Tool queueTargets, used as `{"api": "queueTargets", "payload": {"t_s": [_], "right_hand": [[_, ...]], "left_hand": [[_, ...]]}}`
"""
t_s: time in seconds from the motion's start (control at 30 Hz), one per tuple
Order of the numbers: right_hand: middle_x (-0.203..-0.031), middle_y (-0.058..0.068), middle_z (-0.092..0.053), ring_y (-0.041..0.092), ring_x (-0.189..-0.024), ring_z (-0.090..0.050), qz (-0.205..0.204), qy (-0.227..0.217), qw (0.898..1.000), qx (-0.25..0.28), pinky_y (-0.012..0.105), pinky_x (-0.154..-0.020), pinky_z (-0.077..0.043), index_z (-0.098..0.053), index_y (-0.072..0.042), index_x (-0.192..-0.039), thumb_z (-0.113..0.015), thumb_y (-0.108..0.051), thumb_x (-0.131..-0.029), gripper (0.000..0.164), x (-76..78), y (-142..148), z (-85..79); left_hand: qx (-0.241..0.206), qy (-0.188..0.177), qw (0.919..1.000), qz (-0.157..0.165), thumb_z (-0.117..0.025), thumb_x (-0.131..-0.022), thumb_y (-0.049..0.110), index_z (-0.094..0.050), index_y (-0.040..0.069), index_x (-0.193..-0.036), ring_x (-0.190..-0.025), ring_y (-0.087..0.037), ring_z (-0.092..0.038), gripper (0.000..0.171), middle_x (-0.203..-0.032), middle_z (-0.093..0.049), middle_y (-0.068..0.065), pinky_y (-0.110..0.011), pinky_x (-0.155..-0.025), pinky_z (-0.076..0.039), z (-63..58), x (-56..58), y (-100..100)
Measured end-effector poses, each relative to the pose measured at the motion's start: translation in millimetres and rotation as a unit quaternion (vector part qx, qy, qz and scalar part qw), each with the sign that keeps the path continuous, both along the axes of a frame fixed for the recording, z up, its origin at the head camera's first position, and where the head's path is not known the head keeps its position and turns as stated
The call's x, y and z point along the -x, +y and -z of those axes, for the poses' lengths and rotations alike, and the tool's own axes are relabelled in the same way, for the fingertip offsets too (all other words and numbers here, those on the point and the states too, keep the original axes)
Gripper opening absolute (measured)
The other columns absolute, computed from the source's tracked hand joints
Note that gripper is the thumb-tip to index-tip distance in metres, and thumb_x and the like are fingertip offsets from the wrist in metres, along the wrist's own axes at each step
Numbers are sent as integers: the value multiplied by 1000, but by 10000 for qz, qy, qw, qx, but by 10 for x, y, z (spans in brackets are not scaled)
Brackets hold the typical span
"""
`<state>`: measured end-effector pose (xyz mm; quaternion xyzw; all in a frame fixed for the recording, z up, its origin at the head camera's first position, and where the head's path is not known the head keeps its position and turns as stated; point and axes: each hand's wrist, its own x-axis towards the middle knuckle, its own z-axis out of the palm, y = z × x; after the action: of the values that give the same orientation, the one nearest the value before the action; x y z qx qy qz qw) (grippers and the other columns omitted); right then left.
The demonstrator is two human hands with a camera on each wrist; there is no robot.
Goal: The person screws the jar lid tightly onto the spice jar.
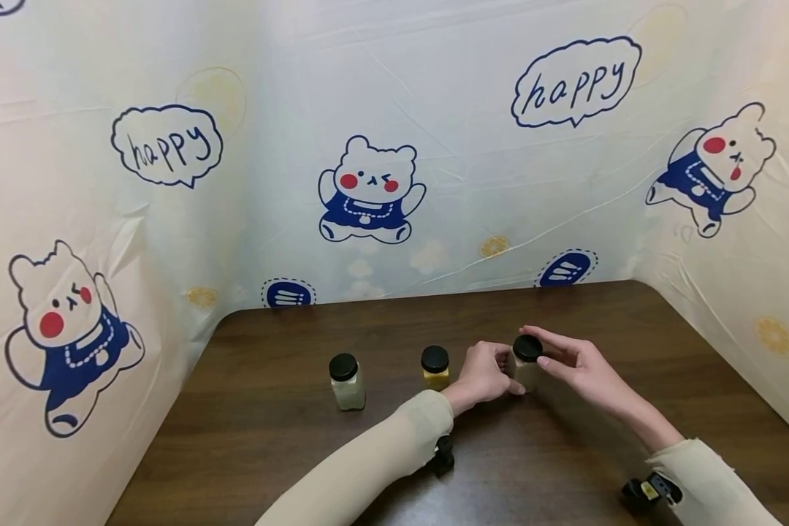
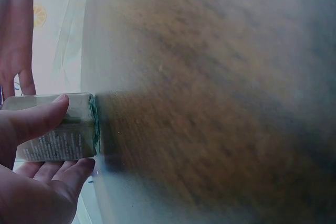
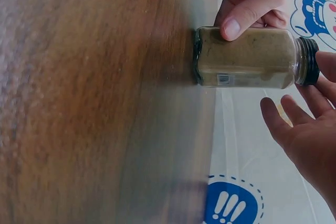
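Observation:
A square glass spice jar [image 1: 524, 375] of tan powder stands on the table at the right, capped with a black lid [image 3: 311, 61]. My left hand [image 1: 485, 372] grips the glass body low down, thumb on one side and fingers on the other. Small printed text covers one face of the jar [image 2: 55, 145] in the left wrist view. Up at the lid, my right hand [image 1: 581, 364] pinches the rim between thumb and fingers. Two fingers of the right hand [image 3: 310, 135] spread away from the glass in the right wrist view.
Left of my hands stands a black-lidded jar of yellow contents [image 1: 436, 376], partly behind the left wrist. Farther left is a jar of pale contents [image 1: 348, 391]. A printed cloth [image 1: 460, 204] hangs around the back and sides of the dark wooden table [image 1: 256, 446].

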<state>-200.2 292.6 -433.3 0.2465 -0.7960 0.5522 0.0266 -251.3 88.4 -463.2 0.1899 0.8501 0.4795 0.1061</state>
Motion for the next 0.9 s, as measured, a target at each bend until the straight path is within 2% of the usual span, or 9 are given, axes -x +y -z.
{"api": "queueTargets", "payload": {"t_s": [0.2,0.37,0.57,0.73,0.9], "right_hand": [[-152,26,-52,3,-130,-56,1,-155,9999,-48,16,-98,-50,-50,3,-154,-58,-2,-107,47,1,-1,1],[-152,26,-52,3,-130,-56,42,-107,9999,-58,17,-97,-51,-51,0,-154,-57,-1,-107,47,9,-3,5],[-149,26,-55,7,-124,-61,259,236,9985,-414,18,-93,-54,-56,0,-150,-62,0,-105,46,15,-11,-3],[-143,22,-61,14,-114,-66,515,700,9926,-845,20,-87,-57,-60,-1,-146,-66,2,-102,45,6,-27,-14],[-137,16,-65,17,-101,-68,789,957,9869,-1036,20,-89,-55,-64,-3,-143,-72,0,-99,44,-3,-58,-17]], "left_hand": [[24,-22,10000,-26,-99,-72,6,-81,15,-108,-83,-3,-64,42,-88,-71,12,-24,-78,-56,0,3,3],[-28,4,10000,-4,-98,-72,5,-81,15,-107,-82,-2,-64,41,-87,-71,13,-23,-78,-55,2,12,7],[-43,-28,10000,-27,-98,-72,5,-81,15,-107,-81,-2,-63,40,-86,-71,14,-22,-77,-55,2,20,11],[-20,-37,10000,-47,-99,-72,5,-81,15,-109,-83,-1,-64,42,-88,-71,13,-23,-79,-55,5,21,14],[32,5,10000,-47,-99,-72,6,-81,15,-110,-83,-1,-64,43,-89,-71,13,-23,-79,-55,16,23,17]]}}
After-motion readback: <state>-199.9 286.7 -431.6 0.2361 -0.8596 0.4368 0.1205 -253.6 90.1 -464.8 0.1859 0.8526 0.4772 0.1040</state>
